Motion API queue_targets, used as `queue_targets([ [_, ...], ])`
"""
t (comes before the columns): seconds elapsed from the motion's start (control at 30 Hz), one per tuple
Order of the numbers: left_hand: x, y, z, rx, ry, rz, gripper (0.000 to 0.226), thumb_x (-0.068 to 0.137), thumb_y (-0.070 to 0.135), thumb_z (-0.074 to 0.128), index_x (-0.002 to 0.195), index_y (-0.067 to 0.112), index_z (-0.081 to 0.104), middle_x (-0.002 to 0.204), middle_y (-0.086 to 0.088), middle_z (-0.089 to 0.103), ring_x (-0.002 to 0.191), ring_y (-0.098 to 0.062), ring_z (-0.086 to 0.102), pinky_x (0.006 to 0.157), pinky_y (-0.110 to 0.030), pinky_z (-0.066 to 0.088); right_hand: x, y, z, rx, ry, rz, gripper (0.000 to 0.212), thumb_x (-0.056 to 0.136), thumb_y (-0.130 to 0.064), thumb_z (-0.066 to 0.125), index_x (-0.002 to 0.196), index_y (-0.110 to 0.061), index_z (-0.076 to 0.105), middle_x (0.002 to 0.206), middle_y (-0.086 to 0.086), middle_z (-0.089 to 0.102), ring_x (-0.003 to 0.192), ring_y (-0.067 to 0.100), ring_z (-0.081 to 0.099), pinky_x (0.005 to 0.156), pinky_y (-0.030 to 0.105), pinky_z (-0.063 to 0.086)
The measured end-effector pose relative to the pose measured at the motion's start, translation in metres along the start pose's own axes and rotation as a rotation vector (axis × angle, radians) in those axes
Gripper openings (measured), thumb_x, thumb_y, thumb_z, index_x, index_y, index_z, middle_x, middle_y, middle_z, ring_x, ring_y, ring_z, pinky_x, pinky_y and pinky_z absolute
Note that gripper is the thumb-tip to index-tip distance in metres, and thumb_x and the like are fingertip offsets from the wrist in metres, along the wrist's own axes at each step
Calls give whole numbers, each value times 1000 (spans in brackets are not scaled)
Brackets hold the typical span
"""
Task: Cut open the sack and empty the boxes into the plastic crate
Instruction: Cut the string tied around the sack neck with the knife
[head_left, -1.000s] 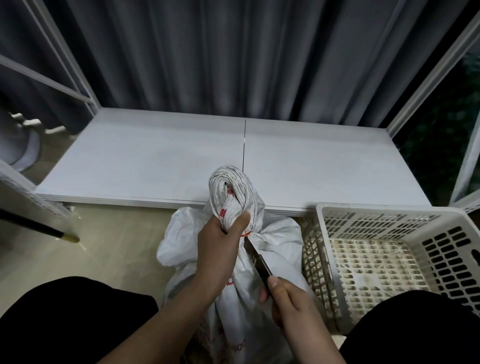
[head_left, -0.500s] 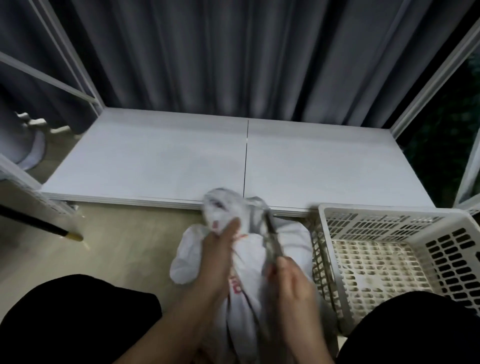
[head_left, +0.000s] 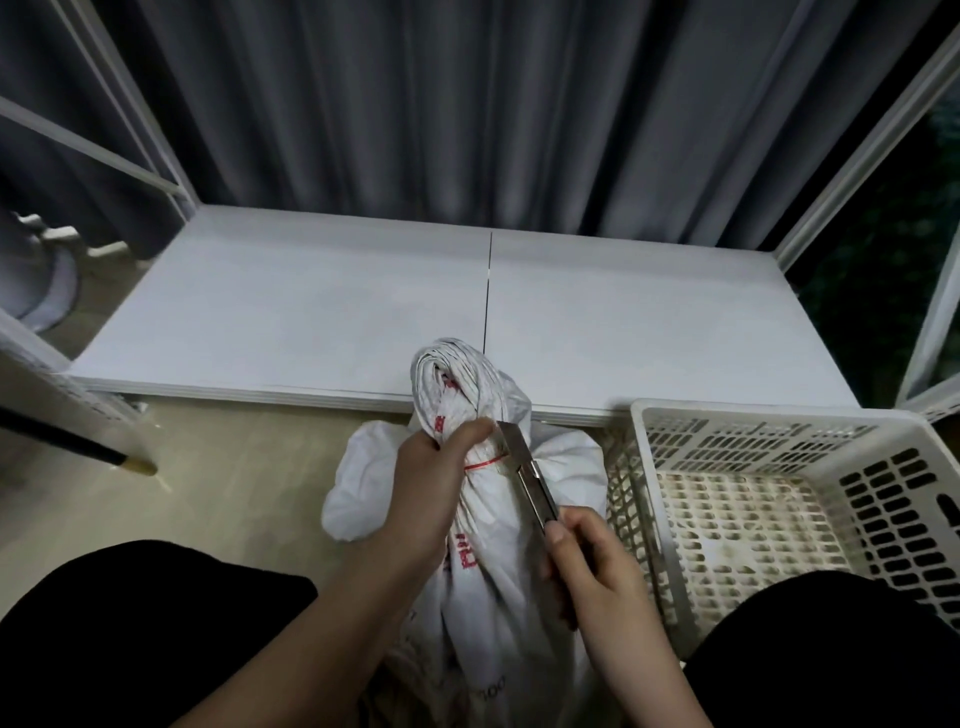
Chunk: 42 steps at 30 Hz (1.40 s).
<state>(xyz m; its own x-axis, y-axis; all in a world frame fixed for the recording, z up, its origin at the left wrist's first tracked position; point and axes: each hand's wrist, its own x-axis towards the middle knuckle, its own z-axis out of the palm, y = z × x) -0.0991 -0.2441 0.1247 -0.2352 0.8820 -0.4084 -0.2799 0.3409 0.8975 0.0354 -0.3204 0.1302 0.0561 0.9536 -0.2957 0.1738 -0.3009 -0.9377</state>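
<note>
White woven sack (head_left: 483, 582) stands between our knees, its neck bound by a red tie (head_left: 480, 462). Our left hand (head_left: 431, 488) grips the bunched neck; our right hand (head_left: 592, 566) pinches a knife (head_left: 527, 478), blade at the tie. We judge the sack not yet cut; no boxes show. Just right, the crate (head_left: 769, 431) sits empty.

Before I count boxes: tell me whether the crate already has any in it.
No, the plastic crate shows only its bare perforated floor, and the sack is tied shut with a red tie.
</note>
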Motion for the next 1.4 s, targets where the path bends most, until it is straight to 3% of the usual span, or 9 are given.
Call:
queue_targets([
  [0.13, 1, 5, -2, -6, -5, 8, 20, 82, 16, 68, 98, 6, 74, 91, -9, 76, 89, -24, 72, 87, -39, 55, -5, 1, -10, 23, 12, 33, 28, 93, -14, 54, 65, -16, 52, 48, 6, 54, 28, 11, 36, 32, 13, 25],
  [0.4, -3, 7, -1, 6, -9, 13, 20, 83, 17, 67, 98, 6, 74, 90, -8, 76, 88, -22, 73, 84, -35, 56, -7, 2, -12, 65, -62, 89, 35, 93, -12, 55, 59, -13, 51, 41, 5, 42, 28, 5, 29, 32, 13, 23],
  [0.6, -6, 7, 1, 19, -19, 11, 18, 84, 16, 66, 97, 6, 74, 87, -7, 77, 83, -18, 73, 72, -26, 56, -5, 2, -11, 211, -130, 218, 25, 95, -13, 51, 74, -5, 61, 42, 3, 40, 26, 8, 24, 32, 9, 18],
  [0.97, 0, 5, 0, -21, -124, -69, 31, 82, 21, 67, 109, 5, 70, 100, -11, 75, 97, -25, 71, 97, -44, 51, -4, 8, -9, 324, -132, 249, 24, 95, -13, 48, 78, 0, 59, 40, 4, 37, 26, 8, 21, 33, 8, 17],
  [1.07, 1, 5, 0, -90, -148, -111, 33, 85, 18, 63, 114, 2, 67, 104, -14, 73, 99, -28, 70, 95, -40, 51, -6, 11, -4, 392, -110, 267, 27, 91, -23, 59, 71, -5, 54, 40, 5, 33, 27, 10, 20, 31, 9, 16],
  [1.13, 2, 7, -1, -83, -135, -69, 32, 86, 19, 63, 114, 3, 68, 104, -13, 74, 100, -26, 70, 94, -39, 52, -7, 16, -1, 386, -34, 231, 33, 79, -31, 69, 60, -13, 50, 42, 2, 32, 30, 9, 24, 30, 13, 19],
  [1.2, 2, 10, -2, -13, -111, 2, 29, 87, 21, 64, 111, 6, 69, 102, -8, 75, 98, -21, 71, 93, -38, 52, -3, 20, 2, 290, 128, 110, 34, 74, -21, 75, 55, -18, 47, 46, -4, 35, 38, 6, 31, 38, 15, 28],
  [1.3, -5, 12, 3, 112, -136, 74, 24, 89, 24, 63, 106, 11, 72, 97, 0, 76, 95, -13, 71, 92, -35, 53, 11, 12, 11, 161, 256, -103, 31, 75, -13, 79, 71, -18, 49, 59, -8, 44, 51, 2, 40, 53, 15, 37],
  [1.4, -7, 12, 4, 118, -138, 49, 24, 89, 25, 63, 106, 11, 72, 97, -1, 76, 95, -15, 71, 93, -39, 53, 22, 5, 23, 84, 247, -185, 45, 64, -44, 79, 97, -25, 54, 84, -6, 55, 72, 3, 52, 67, 14, 42],
])
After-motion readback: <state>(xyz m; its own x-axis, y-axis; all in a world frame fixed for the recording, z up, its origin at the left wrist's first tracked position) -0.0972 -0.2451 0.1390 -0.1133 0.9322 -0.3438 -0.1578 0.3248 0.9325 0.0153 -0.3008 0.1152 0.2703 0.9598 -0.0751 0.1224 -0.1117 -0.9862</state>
